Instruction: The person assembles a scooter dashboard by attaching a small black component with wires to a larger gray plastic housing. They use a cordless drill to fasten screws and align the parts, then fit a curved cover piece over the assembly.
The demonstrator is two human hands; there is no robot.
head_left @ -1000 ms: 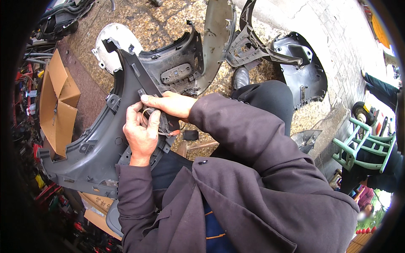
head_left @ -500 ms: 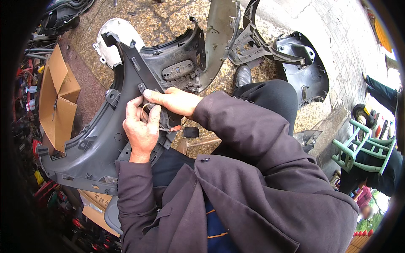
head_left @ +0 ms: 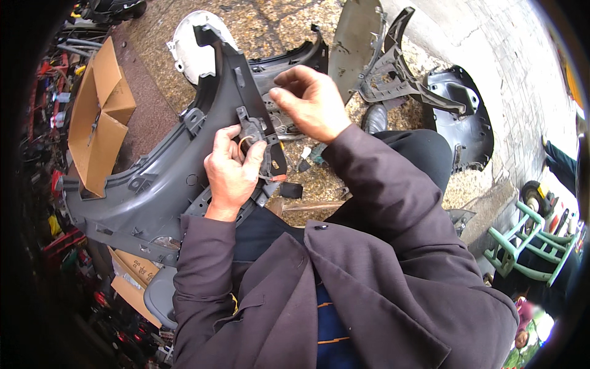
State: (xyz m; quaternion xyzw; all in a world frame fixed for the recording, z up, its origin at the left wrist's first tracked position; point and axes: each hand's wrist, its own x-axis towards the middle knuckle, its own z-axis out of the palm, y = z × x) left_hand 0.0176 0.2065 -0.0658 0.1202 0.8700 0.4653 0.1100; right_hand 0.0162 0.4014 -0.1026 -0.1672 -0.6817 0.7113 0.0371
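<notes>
Right hand coming off, left hand holding on

The right hand (head_left: 314, 106), which was touching the small dark wired part (head_left: 252, 129) half a second ago, is now hovering at upper centre, thumb and fingers apart, nothing visible between them. The left hand (head_left: 232, 175), left of centre, is keeping its thumb and fingers clamped on that part, lying against the grey panel (head_left: 166, 172). Steadying it is now apparently falling to the left hand alone.
</notes>
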